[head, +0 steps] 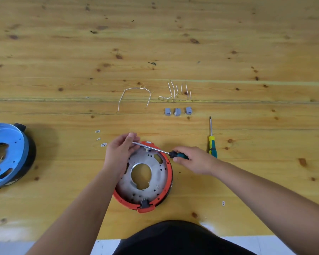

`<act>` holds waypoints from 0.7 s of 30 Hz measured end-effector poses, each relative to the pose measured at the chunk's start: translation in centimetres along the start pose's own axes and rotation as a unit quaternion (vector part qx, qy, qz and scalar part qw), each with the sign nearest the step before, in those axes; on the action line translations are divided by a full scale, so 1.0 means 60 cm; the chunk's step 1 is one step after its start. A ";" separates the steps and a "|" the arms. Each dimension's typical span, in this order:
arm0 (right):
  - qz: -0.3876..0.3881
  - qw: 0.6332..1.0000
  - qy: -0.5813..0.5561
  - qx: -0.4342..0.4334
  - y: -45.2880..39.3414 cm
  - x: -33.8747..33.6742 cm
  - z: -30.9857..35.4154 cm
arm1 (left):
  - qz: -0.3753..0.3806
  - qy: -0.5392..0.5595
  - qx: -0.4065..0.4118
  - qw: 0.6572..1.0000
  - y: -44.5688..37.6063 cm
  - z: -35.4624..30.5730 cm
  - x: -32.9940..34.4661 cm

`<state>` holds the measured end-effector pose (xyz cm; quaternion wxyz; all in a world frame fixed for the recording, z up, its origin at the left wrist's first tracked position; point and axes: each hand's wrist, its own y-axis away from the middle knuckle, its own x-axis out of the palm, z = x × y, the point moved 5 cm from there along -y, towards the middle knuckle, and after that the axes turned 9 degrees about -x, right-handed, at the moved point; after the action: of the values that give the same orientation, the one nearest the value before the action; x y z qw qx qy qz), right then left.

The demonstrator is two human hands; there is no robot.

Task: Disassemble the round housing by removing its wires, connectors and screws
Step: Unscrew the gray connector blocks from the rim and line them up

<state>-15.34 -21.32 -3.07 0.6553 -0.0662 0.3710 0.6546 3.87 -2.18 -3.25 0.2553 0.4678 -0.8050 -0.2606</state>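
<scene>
The round housing (158,173), with an orange rim and a grey metal plate with a central hole, lies on the wooden table in front of me. My left hand (121,153) rests on its upper left rim, fingers around the shaft tip of a screwdriver (151,148). My right hand (193,159) grips that screwdriver's teal and black handle, the shaft lying across the housing's far edge. Loose white wires (134,94) and more short wires (177,92) lie further back. Three grey connectors (178,111) sit in a row beyond the housing.
A second screwdriver (211,142) with a yellow and teal handle lies to the right. A blue and black round housing (6,155) sits at the left edge. Small white clips (99,138) lie left of my left hand; another one (223,203) lies at lower right.
</scene>
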 end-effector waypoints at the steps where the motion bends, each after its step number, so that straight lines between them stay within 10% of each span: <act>1: 0.008 1.000 -0.012 0.009 -0.002 -0.005 0.000 | 0.017 0.038 -0.004 0.999 0.003 0.004 0.000; 9: -0.069 0.973 -0.216 0.042 -0.018 -0.071 0.001 | 0.046 0.176 -0.051 0.982 0.014 0.026 -0.019; 17: -0.328 0.702 -0.614 0.150 -0.040 -0.054 -0.006 | 0.112 0.230 -0.068 0.964 0.012 0.047 -0.009; 21: -0.324 0.684 -0.632 0.164 -0.052 -0.036 -0.006 | 0.132 0.181 -0.072 0.972 0.010 0.053 0.000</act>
<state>-12.38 -23.70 -3.30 0.9059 0.3559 -0.0748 0.2169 1.42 -1.33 -5.17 0.4619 0.3770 -0.7794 -0.1926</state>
